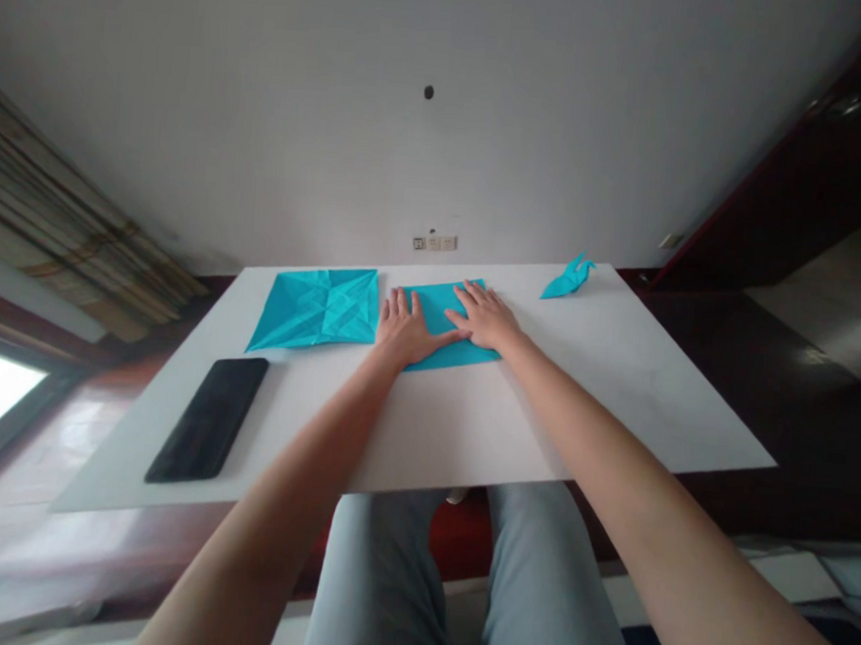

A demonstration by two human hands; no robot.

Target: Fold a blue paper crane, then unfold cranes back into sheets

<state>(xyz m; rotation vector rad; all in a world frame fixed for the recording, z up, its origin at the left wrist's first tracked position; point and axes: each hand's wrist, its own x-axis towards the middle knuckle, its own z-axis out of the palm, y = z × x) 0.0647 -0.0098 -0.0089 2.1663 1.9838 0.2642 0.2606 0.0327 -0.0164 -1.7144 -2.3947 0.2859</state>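
A blue sheet of paper (437, 313) lies on the white table (468, 414) in front of me. My left hand (404, 329) rests flat on the sheet's left part, fingers stretched out. My right hand (484, 316) lies flat on its right part, fingers spread toward the far edge. The two hands sit side by side, thumbs close together, and hide much of the sheet. Neither hand grips anything.
A creased blue paper square (319, 307) lies left of the hands. A folded blue paper figure (568, 278) stands at the far right of the table. A black phone (210, 417) lies near the left edge. My knees show under the near edge; a wall with sockets (434, 243) is behind.
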